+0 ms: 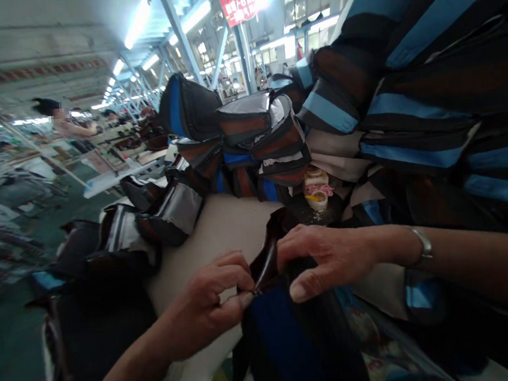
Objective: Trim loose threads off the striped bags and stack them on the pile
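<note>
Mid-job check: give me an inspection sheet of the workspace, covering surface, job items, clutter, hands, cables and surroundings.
Surface: pale work surface, partly covered.
Job's things: dark blue-striped piece, with a glossy brown flap at its top.
Clutter: piled dark pieces with light-blue bands at right; silver-sided piece at left; small container with pink and yellow bits beyond the right hand.
Left hand: fingers pinch the top edge by the blue stripe.
Right hand: thumb at the piece's top, fingertips hidden around the flap.
Cables: nothing seen.
Surroundings: another person, ceiling lights, red banner.

Container (318, 193) behind the bag (295, 336)
</note>
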Available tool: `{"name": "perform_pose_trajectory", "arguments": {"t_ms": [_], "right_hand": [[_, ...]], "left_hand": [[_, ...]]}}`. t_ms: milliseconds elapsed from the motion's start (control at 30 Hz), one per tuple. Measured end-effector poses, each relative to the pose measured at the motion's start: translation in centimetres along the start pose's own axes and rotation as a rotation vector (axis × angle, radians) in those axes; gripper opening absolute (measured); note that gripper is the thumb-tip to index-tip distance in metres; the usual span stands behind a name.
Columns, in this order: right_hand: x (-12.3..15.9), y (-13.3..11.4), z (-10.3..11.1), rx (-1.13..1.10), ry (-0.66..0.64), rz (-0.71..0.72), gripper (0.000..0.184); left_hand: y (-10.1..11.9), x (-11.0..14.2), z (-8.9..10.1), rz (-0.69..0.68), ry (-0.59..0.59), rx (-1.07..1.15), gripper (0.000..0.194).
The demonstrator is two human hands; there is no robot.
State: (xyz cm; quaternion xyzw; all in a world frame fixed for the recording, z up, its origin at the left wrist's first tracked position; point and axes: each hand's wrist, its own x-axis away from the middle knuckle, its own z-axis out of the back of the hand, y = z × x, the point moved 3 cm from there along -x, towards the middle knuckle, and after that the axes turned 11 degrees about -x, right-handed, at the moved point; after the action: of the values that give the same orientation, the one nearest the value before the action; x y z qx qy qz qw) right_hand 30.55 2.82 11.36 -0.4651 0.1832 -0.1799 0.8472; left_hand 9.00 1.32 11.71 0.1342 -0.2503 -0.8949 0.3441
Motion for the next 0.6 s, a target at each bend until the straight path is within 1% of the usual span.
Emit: {"name": "perform_pose_trajectory", "arguments": {"t_ms": [33, 67, 133, 200, 267, 300, 333, 400, 500, 600], "right_hand": [[-0.3, 0.6, -0.1, 0.002, -0.022, 0.029, 0.034], [-0.7, 1.1, -0.4, 0.005, -0.029, 0.053, 0.034], [-1.3, 2.0, -1.4, -0.035, -0.033, 0.077, 0.026], [-1.8, 2.3, -2.5, -0.089, -0.015, 0.089, 0.018], [-2.2, 2.3, -3.4, -0.11, 0.008, 0.088, 0.015], [-2.3, 2.2, -3.7, -0.116, 0.015, 0.081, 0.015], [-2.4, 2.0, -3.8, -0.123, 0.018, 0.071, 0.015], [-2.4, 1.6, -3.9, -0.146, 0.019, 0.051, 0.017], [-2.2, 1.0, -3.7, -0.227, 0.009, 0.0, 0.019], [-2.0, 0.6, -3.6, -0.277, 0.008, -0.024, 0.018]], "left_hand": [[-0.6, 0.9, 0.4, 0.047, -0.007, 0.041, 0.012], [-1.0, 1.7, 0.7, 0.086, -0.018, 0.084, 0.013], [-1.1, 3.0, 1.3, 0.136, -0.047, 0.155, 0.012], [-0.4, 3.7, 1.7, 0.169, -0.094, 0.198, 0.006], [0.6, 3.7, 1.7, 0.22, -0.131, 0.216, 0.022], [1.0, 3.6, 1.6, 0.25, -0.144, 0.21, 0.027], [1.3, 3.5, 1.3, 0.273, -0.157, 0.198, 0.029], [1.7, 3.1, 0.4, 0.279, -0.164, 0.199, 0.027], [1.7, 2.5, -1.0, 0.26, -0.152, 0.319, 0.027], [1.6, 2.2, -1.7, 0.294, -0.122, 0.404, 0.029]]}}
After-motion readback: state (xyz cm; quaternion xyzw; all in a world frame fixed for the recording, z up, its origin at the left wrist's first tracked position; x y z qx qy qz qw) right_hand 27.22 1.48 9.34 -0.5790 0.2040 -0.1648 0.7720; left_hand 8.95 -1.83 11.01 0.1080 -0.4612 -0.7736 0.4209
